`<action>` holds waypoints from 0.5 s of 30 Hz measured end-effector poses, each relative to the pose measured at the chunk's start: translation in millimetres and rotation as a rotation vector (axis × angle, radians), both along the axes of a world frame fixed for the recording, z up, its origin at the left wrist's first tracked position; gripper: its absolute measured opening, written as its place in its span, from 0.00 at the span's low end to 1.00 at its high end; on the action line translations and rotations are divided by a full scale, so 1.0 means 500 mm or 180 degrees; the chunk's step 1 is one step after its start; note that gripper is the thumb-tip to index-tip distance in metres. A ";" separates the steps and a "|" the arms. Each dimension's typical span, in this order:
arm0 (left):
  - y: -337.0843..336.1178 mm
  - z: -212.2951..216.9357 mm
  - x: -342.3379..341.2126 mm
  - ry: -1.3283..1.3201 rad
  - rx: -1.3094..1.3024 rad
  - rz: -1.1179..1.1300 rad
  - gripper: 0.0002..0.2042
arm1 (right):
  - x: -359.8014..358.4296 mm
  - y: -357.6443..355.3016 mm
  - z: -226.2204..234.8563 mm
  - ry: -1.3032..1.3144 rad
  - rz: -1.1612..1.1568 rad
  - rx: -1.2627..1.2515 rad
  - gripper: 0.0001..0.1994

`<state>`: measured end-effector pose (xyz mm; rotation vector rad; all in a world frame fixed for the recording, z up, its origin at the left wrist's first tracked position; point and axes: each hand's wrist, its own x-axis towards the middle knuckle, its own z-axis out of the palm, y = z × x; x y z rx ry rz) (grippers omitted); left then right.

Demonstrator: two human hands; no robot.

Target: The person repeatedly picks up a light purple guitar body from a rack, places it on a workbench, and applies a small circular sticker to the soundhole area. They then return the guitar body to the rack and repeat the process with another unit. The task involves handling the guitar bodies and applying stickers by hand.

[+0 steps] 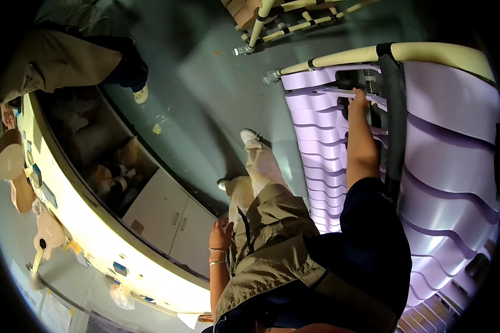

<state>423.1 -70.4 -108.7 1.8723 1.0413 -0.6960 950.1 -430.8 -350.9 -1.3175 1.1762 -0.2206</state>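
Reaching forward, my right hand (359, 98) has its fingers closed on the edge of a lavender guitar body (339, 92) in the upper part of a rack. Below it, more glossy lavender bodies (319, 133) stand in a close row, their wavy edges showing. A dark padded bar (393, 122) runs beside my right forearm. My left hand (221, 235), with bracelets at the wrist, hangs by my thigh. Its fingers are loosely bent and apart, with nothing seen in them.
Left is a long pale workbench (155, 277) with small unpainted guitars (49, 234) and white cabinet doors (156, 202) under it. A co-worker's leg (83, 61) shows at upper left. Another tube rack (261, 28) with casters stands ahead. Scraps (157, 129) lie on the floor.
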 end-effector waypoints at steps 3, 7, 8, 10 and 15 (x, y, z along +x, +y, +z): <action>-0.019 0.000 -0.003 -0.0246 0.0116 0.0041 0.14 | -0.017 0.088 0.074 0.0628 0.0177 -0.0248 0.08; -0.006 -0.021 -0.024 -0.0423 0.0006 0.0038 0.14 | -0.098 0.181 0.116 0.1129 0.0260 -0.0101 0.07; -0.003 -0.018 -0.017 -0.0426 -0.0002 -0.0127 0.14 | -0.122 0.203 0.088 0.1131 0.0109 -0.0019 0.12; -0.001 -0.011 0.005 -0.0607 0.0349 -0.0404 0.15 | -0.215 0.280 0.073 0.0867 0.0314 -0.0036 0.20; 0.029 -0.008 0.034 -0.1047 0.0907 -0.0559 0.27 | -0.502 0.506 0.202 -0.0298 0.2768 0.0501 0.08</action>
